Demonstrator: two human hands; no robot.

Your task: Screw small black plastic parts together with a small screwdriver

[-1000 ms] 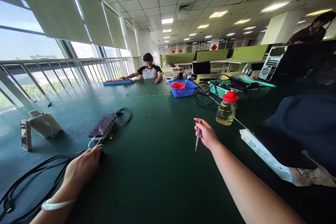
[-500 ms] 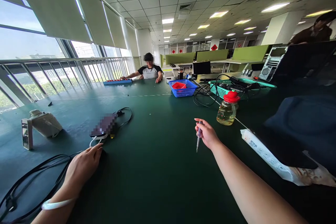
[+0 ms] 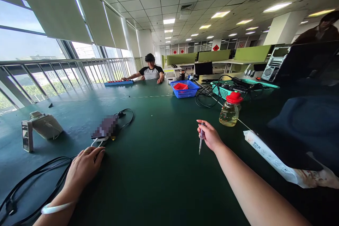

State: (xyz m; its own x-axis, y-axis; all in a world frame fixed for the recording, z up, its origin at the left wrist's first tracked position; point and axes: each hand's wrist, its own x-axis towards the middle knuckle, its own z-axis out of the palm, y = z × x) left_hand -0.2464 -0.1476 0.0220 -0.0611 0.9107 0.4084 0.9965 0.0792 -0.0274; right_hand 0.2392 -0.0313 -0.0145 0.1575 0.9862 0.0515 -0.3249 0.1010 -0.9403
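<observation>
My right hand (image 3: 209,135) is closed around a slim screwdriver-like tool (image 3: 200,142), its tip pointing down just above the green table (image 3: 159,176). My left hand (image 3: 84,166) lies palm down on the table with the fingers stretched flat, beside a black cable (image 3: 34,178) and a white cable end (image 3: 96,141). A blurred dark device (image 3: 106,127) sits just beyond the left fingertips. A bottle of yellow liquid with a red cap (image 3: 230,109) stands past my right hand.
A white gadget (image 3: 39,127) lies at the left. A white packet (image 3: 275,162) and dark cloth (image 3: 304,130) are at the right. Blue basket (image 3: 184,88) and teal basket (image 3: 233,90) with cables sit farther back. Another person (image 3: 150,70) sits at the far end.
My left hand has drawn back slightly toward me. The right hand and its tool have barely shifted.
</observation>
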